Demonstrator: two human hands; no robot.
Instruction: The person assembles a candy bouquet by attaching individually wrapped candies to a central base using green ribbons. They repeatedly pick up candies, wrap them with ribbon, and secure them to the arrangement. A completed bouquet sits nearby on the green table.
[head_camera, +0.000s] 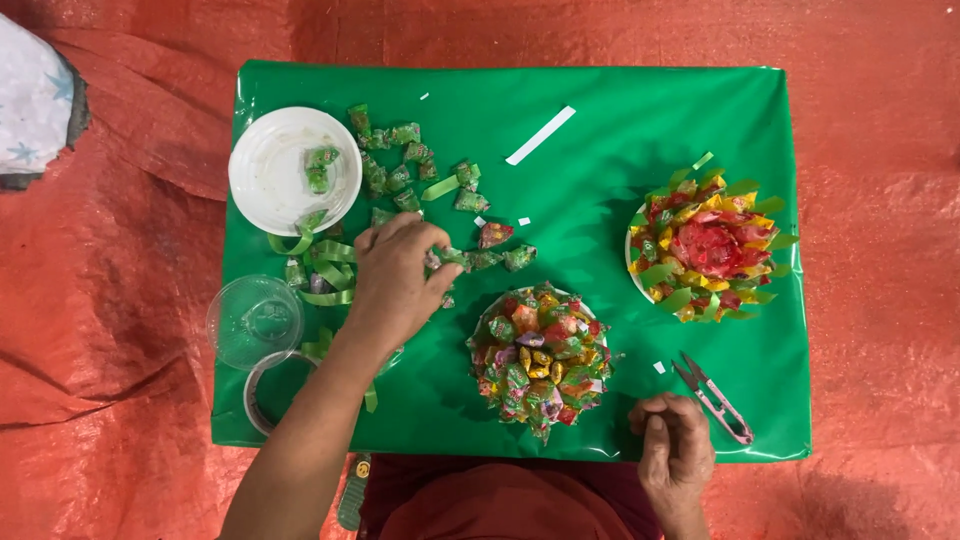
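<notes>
Candies (470, 258) in crinkly green wrappers lie scattered left of the frame's centre on the green-covered table (600, 110), and our left hand (400, 280) pinches one at its fingertips. We judge them light and slippery, best nipped by a twisted wrapper end. Our right hand (675, 455) rests loosely curled, holding nothing, at the lower right beside small snips (712, 397), near the candy-covered dome (540, 355).
</notes>
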